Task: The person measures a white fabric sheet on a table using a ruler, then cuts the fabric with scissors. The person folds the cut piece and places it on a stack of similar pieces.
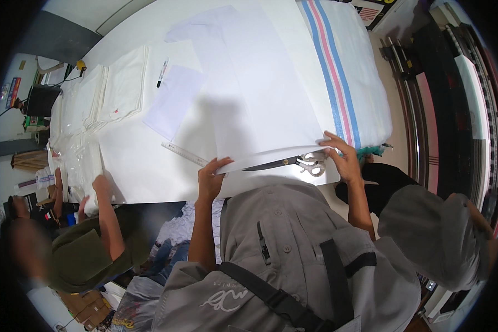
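Observation:
A long, thin white sheet, cloth or paper I cannot tell which (265, 105), lies across the white table. My left hand (211, 176) is closed on its near left corner, thumb and fingers pinching the edge. The near right corner is held by my right hand (342, 157), its fingers bent over the edge. Between my hands, the near edge looks slightly raised. Just in front of that edge lies a pair of scissors (293, 162) with dark blades and pale handles. A clear ruler (183, 154) rests beside my left hand.
A pale lilac piece (174, 102) and a marker (162, 73) lie farther left. Stacked white packs (122, 83) cover the table's left side. A large white bundle with blue and pink stripes (351, 77) borders the right. People are on both sides, one handling plastic-wrapped packs at left.

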A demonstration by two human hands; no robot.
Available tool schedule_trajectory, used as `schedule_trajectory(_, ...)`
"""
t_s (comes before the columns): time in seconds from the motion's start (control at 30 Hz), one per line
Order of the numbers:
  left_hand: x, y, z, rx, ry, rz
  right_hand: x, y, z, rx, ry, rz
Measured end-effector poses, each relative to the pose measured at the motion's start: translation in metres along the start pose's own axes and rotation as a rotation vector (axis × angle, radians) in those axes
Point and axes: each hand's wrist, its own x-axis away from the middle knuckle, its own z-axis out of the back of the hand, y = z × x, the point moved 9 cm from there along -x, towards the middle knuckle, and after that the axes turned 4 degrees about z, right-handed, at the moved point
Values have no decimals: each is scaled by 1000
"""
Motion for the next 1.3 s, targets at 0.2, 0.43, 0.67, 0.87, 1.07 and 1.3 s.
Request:
schedule_trajectory(0.2,23,1,11,231,-37,271,15,1,15,-12,-59,-194)
schedule_trajectory(0.43,-40,-7,39,241,145,259,-57,15,17,-105,26,-222)
schedule_trajectory(0.67,-166,-86,26,79,195,468,-183,83,-35,-260,15,-368)
schedule_trajectory(0.87,-186,-87,20,65,338,412,-216,98,-40,-34,89,-409)
schedule_trajectory(1.07,-180,-78,19,59,428,418,-217,97,-37,-4,85,-430)
schedule_trajectory(1.3,-171,-87,20,180,547,411,-218,106,-36,-15,109,-407)
